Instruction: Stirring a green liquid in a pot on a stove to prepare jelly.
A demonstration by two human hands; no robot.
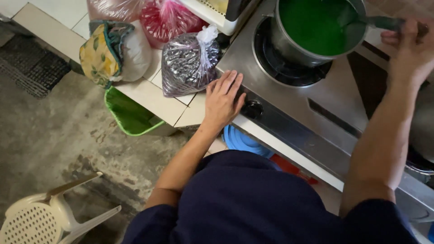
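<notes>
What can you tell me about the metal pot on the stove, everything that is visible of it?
The metal pot is round, with straight walls that look like steel. It stands upright on the left burner of the steel stove and holds an opaque, bright green liquid. Its top edge is cut off by the frame. A dark utensil, gripped by the right hand, reaches in from the right. The left hand rests on the stove's front edge, apart from the pot.

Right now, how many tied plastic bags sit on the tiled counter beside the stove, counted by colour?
Pale pink bag: 1
Red bag: 1
Clear bag of dark contents: 1
Total: 3
The left hand rests by the stove knob; the right hand holds a utensil in the pot.
</notes>
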